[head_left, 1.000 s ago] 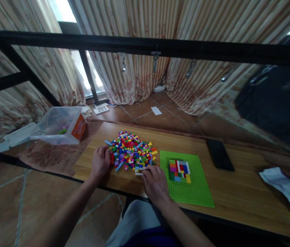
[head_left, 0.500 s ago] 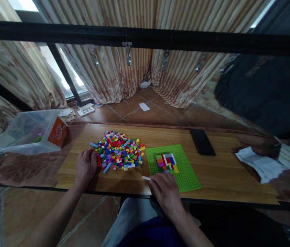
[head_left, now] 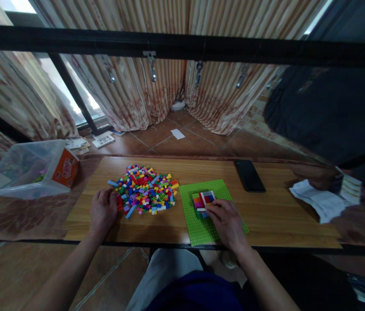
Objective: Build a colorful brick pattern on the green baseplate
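A heap of small coloured bricks [head_left: 145, 188] lies on the wooden table [head_left: 276, 216]. To its right is a green baseplate [head_left: 201, 226] with a small patch of bricks [head_left: 202, 199] built on it. My left hand [head_left: 102, 210] rests on the table at the heap's left edge, fingers curled against the bricks. My right hand [head_left: 226, 223] lies over the baseplate, its fingertips pinched on a thin white brick [head_left: 201, 210] at the near edge of the built patch.
A black phone [head_left: 249, 175] lies behind the baseplate. Crumpled white paper [head_left: 318, 204] sits at the table's right. A clear plastic bin [head_left: 26, 168] with an orange label stands at the left. A black bar [head_left: 182, 45] crosses overhead, with curtains behind it.
My right hand took a white brick from the heap's near edge and carried it right onto the baseplate. The left hand stayed at the heap. The view shifted.
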`<control>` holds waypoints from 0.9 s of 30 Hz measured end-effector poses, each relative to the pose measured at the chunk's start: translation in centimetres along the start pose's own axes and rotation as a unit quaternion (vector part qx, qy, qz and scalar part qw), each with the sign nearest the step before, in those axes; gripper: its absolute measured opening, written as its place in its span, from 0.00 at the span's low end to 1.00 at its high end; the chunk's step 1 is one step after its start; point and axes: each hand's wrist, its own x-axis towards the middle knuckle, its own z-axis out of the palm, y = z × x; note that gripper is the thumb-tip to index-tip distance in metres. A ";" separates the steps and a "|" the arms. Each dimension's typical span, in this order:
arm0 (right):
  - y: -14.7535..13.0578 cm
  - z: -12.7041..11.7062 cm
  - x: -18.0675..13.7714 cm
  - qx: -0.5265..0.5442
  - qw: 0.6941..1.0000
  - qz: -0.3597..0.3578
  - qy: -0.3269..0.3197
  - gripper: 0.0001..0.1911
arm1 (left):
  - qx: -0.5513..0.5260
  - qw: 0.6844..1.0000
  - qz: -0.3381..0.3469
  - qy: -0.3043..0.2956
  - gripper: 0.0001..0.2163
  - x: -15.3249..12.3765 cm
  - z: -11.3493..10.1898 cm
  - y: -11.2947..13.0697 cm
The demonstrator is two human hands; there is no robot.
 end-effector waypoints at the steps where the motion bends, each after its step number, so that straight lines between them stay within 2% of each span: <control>1: 0.1 0.1 0.3 -0.001 1.000 -0.004 -0.006 0.10 | 0.001 1.000 -0.002 0.001 0.14 0.0 0.0 0.0; 9: 0.3 0.8 0.7 0.030 0.999 0.020 -0.006 0.08 | 0.004 1.000 -0.004 0.001 0.14 -0.1 -0.1 0.0; 15: 0.0 0.8 0.3 0.047 0.997 0.050 0.033 0.09 | 0.004 1.000 -0.014 -0.004 0.13 -0.1 -0.1 0.2; 21: -0.7 -0.5 -1.4 0.017 0.991 0.094 0.088 0.13 | -0.008 1.000 -0.017 -0.004 0.12 -0.1 -0.2 0.3; 27: -3.0 -0.3 -3.5 -0.010 0.997 0.063 0.039 0.14 | -0.002 1.000 -0.014 -0.005 0.13 0.0 -0.1 0.4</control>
